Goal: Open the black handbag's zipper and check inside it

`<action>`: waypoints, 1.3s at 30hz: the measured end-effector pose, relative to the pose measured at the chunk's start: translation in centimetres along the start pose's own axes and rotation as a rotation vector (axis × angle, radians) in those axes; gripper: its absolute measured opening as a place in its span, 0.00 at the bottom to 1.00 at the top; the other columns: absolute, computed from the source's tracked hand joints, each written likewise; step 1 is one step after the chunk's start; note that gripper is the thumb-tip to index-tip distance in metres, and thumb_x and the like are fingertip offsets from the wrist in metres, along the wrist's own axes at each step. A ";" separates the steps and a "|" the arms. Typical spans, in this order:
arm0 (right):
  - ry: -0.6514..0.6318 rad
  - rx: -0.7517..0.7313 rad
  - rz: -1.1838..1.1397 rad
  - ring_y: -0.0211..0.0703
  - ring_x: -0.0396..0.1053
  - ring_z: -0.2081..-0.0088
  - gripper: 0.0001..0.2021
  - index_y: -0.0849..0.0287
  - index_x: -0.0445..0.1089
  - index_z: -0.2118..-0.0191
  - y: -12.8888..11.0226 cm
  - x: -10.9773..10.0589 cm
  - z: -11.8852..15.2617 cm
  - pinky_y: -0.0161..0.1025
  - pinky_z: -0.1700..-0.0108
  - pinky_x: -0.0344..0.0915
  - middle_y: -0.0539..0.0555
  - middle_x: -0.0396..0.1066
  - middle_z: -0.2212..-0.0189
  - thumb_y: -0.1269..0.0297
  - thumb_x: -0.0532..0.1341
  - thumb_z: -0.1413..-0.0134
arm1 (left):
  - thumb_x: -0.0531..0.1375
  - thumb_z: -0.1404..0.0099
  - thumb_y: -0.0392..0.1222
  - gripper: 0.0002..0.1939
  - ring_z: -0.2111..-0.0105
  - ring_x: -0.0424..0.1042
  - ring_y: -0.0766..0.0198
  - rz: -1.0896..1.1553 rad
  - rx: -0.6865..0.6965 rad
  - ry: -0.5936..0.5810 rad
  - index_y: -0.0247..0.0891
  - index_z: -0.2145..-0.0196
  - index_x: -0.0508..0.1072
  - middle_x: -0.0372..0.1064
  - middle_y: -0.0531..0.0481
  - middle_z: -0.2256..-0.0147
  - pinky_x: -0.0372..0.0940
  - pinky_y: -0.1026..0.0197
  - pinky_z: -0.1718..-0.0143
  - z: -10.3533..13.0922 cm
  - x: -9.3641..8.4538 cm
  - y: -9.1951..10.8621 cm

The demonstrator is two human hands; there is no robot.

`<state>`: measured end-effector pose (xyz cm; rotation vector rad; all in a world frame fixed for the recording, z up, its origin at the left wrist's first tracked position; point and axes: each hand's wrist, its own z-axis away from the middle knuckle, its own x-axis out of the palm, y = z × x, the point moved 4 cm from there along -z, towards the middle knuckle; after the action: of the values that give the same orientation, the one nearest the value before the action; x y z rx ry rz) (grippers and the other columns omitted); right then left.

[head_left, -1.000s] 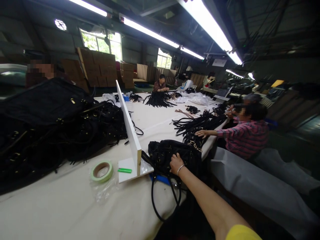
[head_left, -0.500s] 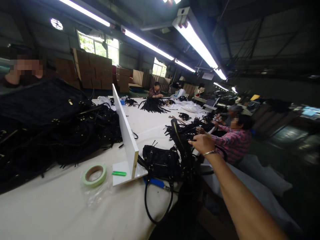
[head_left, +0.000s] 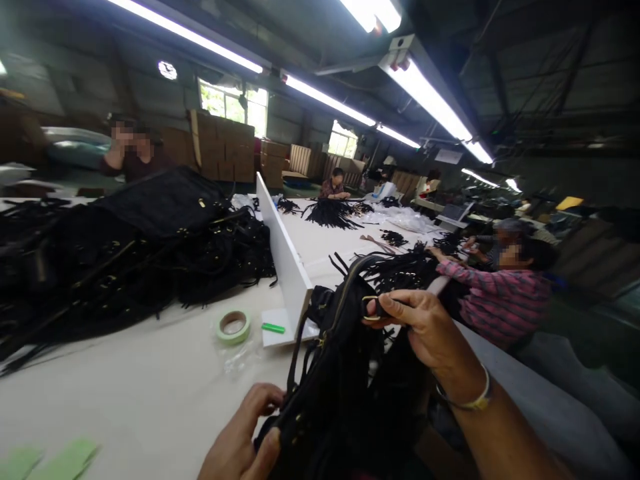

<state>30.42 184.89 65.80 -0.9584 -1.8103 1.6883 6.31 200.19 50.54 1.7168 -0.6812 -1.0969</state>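
At near centre, over the table (head_left: pixel 125 400) edge: black fringed bag (head_left: pixel 350 373), held up in both hands.

Right hand (head_left: pixel 425 327): fingers (head_left: pixel 395 308) pinched on a strap at its gold ring (head_left: pixel 369 308), near the bag's top. Bracelet at wrist.

Left hand (head_left: pixel 240 440): fingers curled around the bag's lower left corner, thumb on the near face.

Handling note: judged best to keep the lower grip firm so the bag's weight does not hang on the ring alone; let the fringe fall free, not trapped under a thumb.

Surrounds: white divider (head_left: pixel 283 260) just beyond the bag; tape roll (head_left: pixel 233 327) and green lighter (head_left: pixel 273 328) left of its foot; heap of black bags (head_left: pixel 125 247) far left. Co-worker in plaid sleeve (head_left: pixel 495 293) at right, hand on loose straps (head_left: pixel 400 263). Others seated farther off.
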 end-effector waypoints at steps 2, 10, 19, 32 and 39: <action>-0.031 0.038 -0.165 0.49 0.76 0.71 0.18 0.61 0.79 0.74 1.6 2.9 0.8 0.40 0.67 0.74 0.57 0.77 0.73 0.48 0.73 0.61 | 0.51 0.34 0.62 0.22 0.55 0.70 0.61 0.006 -0.066 0.021 0.51 0.48 0.65 0.69 0.53 0.53 0.65 0.64 0.54 1.0 -1.9 0.0; -0.133 0.289 -0.584 0.49 0.77 0.68 0.15 0.60 0.79 0.73 8.7 14.3 4.4 0.41 0.62 0.75 0.55 0.78 0.72 0.53 0.76 0.63 | 0.56 0.35 0.59 0.28 0.65 0.67 0.66 -0.092 -0.163 0.037 0.50 0.40 0.58 0.65 0.51 0.51 0.64 0.63 0.63 6.6 -5.6 -2.3; -0.205 0.175 0.009 0.58 0.73 0.63 0.25 0.62 0.76 0.69 17.8 16.3 3.6 0.53 0.61 0.69 0.62 0.76 0.68 0.39 0.64 0.53 | 0.55 0.38 0.37 0.02 0.70 0.65 0.60 -0.423 -0.126 0.248 0.39 0.69 0.64 0.66 0.50 0.71 0.61 0.58 0.67 7.1 -3.1 -4.1; -0.556 -0.291 0.693 0.39 0.59 0.78 0.16 0.55 0.58 0.75 13.4 19.1 7.6 0.37 0.74 0.49 0.47 0.61 0.80 0.59 0.53 0.35 | 0.49 0.28 0.44 0.13 0.70 0.66 0.57 -0.676 0.034 0.319 0.39 0.68 0.66 0.67 0.50 0.71 0.58 0.53 0.64 6.8 -1.4 -2.7; -0.492 -0.516 0.946 0.39 0.64 0.78 0.16 0.57 0.62 0.73 11.9 18.1 5.1 0.39 0.73 0.45 0.50 0.68 0.79 0.60 0.51 0.34 | 0.46 0.29 0.39 0.14 0.73 0.63 0.57 -0.720 0.041 0.171 0.39 0.73 0.63 0.64 0.50 0.74 0.57 0.52 0.66 6.6 -2.1 -0.7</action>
<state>17.05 195.26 51.42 -1.9954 -2.3847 2.1499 -0.51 199.40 49.70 2.1285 0.0481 -1.3888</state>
